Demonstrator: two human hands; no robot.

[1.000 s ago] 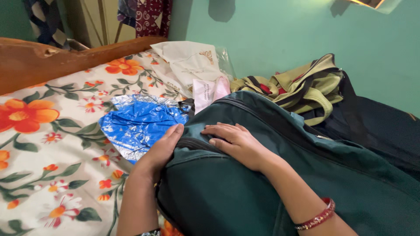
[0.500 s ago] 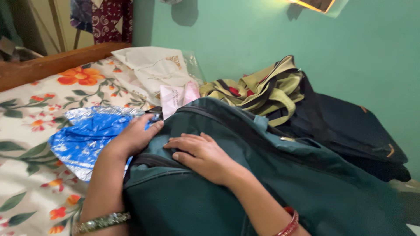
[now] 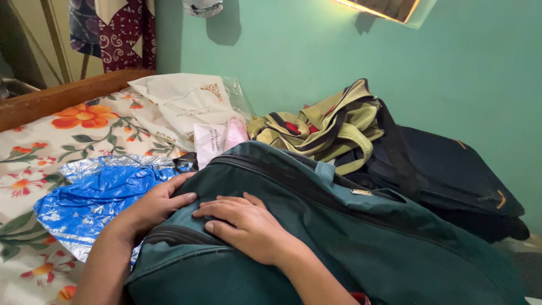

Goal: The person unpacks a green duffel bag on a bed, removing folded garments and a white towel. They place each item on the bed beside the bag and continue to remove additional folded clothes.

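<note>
On the bed: we note a large dark green fabric travel bag [image 3: 361, 243] lying across the flower-printed bedsheet [image 3: 84, 133], filling the lower right of the view.
Left hand: our left hand [image 3: 151, 208] rests flat at the bag's left edge, fingers together and stretched out, clamped on nothing, just touching the cloth.
Right hand: our right hand [image 3: 244, 227] lies palm down on top of the bag, fingers loosely apart, gripping nothing; its fingertips almost meet the left hand's.
Beside the bag, left: a crumpled blue and silver plastic wrapper [image 3: 93, 195] lies on the sheet, partly under the left forearm.
Behind the bag: a white cloth piece in clear plastic [image 3: 186, 104], a small pink and white packet [image 3: 217, 138], an olive green striped cloth bag [image 3: 327, 127].
Far right: a dark navy bag [image 3: 451, 175] against the green wall [image 3: 316, 51].
Bed edge: a wooden bed frame [image 3: 62, 96] runs along the far side.
</note>
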